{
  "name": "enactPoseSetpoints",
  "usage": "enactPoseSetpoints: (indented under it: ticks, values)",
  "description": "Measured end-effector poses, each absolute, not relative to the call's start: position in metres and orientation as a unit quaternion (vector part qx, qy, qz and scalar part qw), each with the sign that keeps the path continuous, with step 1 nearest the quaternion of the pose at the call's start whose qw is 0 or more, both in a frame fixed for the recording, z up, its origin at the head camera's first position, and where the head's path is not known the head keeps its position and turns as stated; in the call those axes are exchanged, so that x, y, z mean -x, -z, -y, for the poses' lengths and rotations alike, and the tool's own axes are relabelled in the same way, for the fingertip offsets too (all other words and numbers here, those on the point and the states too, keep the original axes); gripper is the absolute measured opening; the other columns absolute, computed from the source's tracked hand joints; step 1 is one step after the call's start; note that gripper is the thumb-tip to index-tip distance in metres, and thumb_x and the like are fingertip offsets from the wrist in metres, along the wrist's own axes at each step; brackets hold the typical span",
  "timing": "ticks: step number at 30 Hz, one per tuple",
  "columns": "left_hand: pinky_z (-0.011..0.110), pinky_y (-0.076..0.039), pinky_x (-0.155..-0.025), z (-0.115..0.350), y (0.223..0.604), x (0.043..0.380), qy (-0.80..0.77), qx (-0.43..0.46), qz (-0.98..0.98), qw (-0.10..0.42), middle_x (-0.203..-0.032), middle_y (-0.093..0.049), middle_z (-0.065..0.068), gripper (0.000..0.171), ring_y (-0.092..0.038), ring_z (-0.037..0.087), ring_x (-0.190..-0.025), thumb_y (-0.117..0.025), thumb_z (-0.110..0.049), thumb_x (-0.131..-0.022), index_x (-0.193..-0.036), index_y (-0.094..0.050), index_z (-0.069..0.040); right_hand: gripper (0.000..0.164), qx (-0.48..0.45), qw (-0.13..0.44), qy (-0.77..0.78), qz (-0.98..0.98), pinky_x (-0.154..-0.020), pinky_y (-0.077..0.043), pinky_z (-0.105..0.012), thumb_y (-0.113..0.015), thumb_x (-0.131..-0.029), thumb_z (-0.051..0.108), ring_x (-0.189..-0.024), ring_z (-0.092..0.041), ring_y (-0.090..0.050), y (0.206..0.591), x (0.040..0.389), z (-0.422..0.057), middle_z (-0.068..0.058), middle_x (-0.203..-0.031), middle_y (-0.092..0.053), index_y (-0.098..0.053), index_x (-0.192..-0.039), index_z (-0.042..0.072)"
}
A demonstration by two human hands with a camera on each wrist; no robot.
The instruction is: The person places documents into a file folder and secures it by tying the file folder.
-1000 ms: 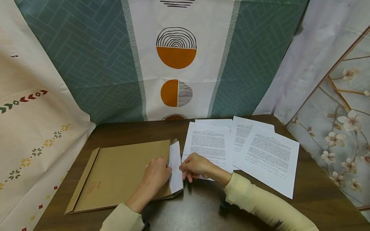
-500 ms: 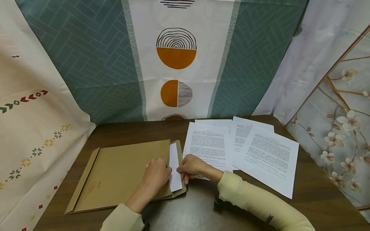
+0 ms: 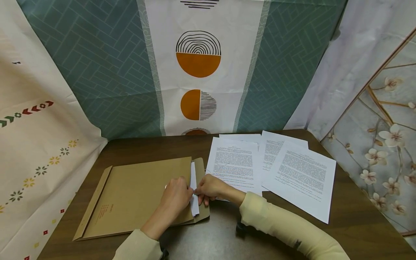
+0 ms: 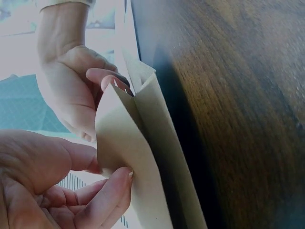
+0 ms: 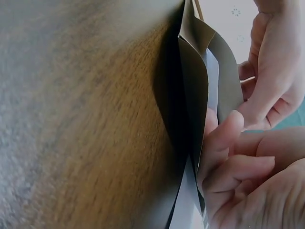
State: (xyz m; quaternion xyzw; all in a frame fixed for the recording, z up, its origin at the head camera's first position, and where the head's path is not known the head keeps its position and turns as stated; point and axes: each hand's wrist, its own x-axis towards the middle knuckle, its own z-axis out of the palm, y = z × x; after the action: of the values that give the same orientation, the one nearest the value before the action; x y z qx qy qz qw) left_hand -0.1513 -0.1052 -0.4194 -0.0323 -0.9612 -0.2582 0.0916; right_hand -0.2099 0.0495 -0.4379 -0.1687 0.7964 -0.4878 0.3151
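Note:
A brown kraft paper envelope [image 3: 143, 195] lies on the table with its mouth to the right. My left hand [image 3: 177, 196] pinches the front panel's edge at that mouth, and the left wrist view shows thumb and finger on the panel [image 4: 126, 143]. White paper [image 3: 194, 206] sticks out of the mouth as a narrow strip; the rest is hidden inside. At the strip's outer edge my right hand [image 3: 209, 188] pinches the paper, over the envelope's flap [image 3: 202, 213]. In the right wrist view the paper [image 5: 213, 78] stands between the two panels, beside the right fingers [image 5: 228, 129].
Several printed sheets [image 3: 234, 159] lie overlapping on the right part of the brown wooden table [image 3: 201, 242], the nearest one [image 3: 302, 177] angled toward the right edge. A patterned cloth [image 3: 130, 72] hangs behind the table.
My right hand has moved left, and the paper has slid farther into the envelope, leaving a narrower white strip. The flap has come into fuller view. My left hand has stayed in place.

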Motion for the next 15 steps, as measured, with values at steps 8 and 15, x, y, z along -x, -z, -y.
enactPoseSetpoints:
  ticks: [8,15]
  values:
    - [0.034,-0.039,-0.046,0.1041,0.4194,0.1507,0.259,0.024,0.962,0.084,-0.059,-0.054,0.005,0.032,-0.049,0.020,-0.053,-0.068,-0.002,-0.080,-0.054,-0.052,-0.011,0.031,0.198,0.280,0.481,-0.807,-0.035,-0.026,-0.019,-0.060,-0.098,0.001,-0.036,-0.011,-0.050,0.4398,0.2056,-0.0464,-0.011,-0.056,-0.066,-0.069,-0.068,-0.005]
    - [0.033,-0.038,-0.045,0.1031,0.4208,0.1511,0.261,0.021,0.962,0.075,-0.059,-0.054,0.005,0.032,-0.049,0.020,-0.053,-0.068,-0.002,-0.081,-0.054,-0.052,-0.011,0.031,0.197,0.242,0.450,-0.837,-0.035,-0.029,-0.018,-0.062,-0.095,0.001,-0.036,-0.010,-0.052,0.4371,0.2011,-0.0449,-0.009,-0.055,-0.065,-0.067,-0.065,-0.003]
